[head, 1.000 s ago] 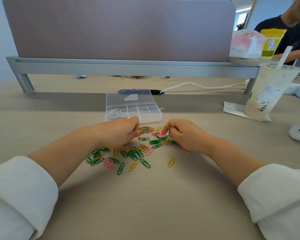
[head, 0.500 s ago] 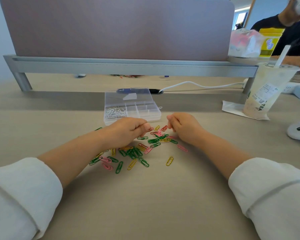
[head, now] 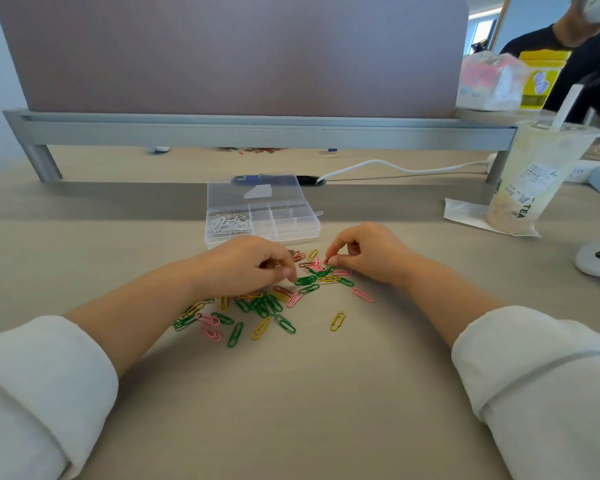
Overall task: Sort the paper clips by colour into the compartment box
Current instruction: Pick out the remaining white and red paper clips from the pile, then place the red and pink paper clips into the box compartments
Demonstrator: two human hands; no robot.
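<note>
Right hand pinches a reddish paper clip at the far edge of the pile on the desk, left hand curled, contents unclear; picking seems under way, and next the clip likely needs carrying to an empty cell of the compartment box just behind.

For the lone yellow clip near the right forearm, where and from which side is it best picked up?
Probably pinch the lone yellow clip across its long sides, from above, with the right hand. It lies flat on the table, apart from the pile, lengthwise nearly away from the viewer.
</note>
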